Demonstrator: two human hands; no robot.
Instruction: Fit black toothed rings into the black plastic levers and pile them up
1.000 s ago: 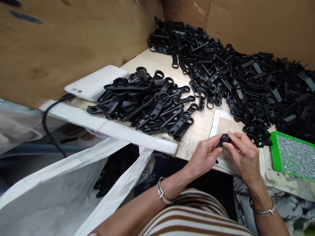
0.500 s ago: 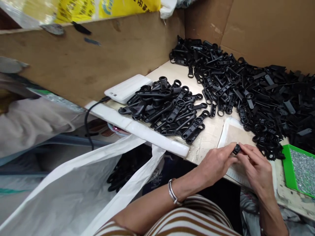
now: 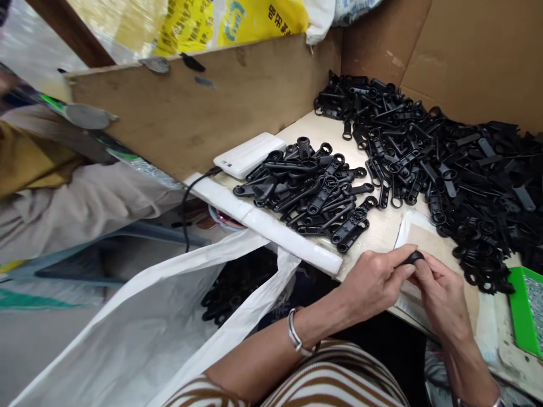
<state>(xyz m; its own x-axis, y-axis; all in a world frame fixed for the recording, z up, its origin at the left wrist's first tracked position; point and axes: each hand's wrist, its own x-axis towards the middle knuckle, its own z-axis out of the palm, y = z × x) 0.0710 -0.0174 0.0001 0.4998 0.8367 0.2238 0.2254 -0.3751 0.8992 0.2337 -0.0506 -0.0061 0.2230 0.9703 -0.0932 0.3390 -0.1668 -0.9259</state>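
A small black plastic part (image 3: pixel 413 258) with a smooth curved side is pinched between my two hands above the table's front edge. My left hand (image 3: pixel 375 282) grips it from the left with thumb and forefinger. On its other side, my right hand (image 3: pixel 443 291) has its fingers closed around it; they hide much of the part. Beneath the hands lies a pale cloth-like pad (image 3: pixel 450 240). Black plastic handle pieces with ring ends (image 3: pixel 311 195) are heaped to the left of my hands.
A larger heap of black parts (image 3: pixel 462 169) spreads along the cardboard wall (image 3: pixel 479 62). A green tray (image 3: pixel 521 316) of small metal pieces stands at right. A white device (image 3: pixel 248 155) with a cable sits behind the handles. A white sack (image 3: pixel 139 316) hangs below; another person's legs (image 3: pixel 97 198) are at left.
The camera has swung left, so the scene sits further right. The small black part has turned in my fingers: its ribbed face showed before, its smooth curved side now.
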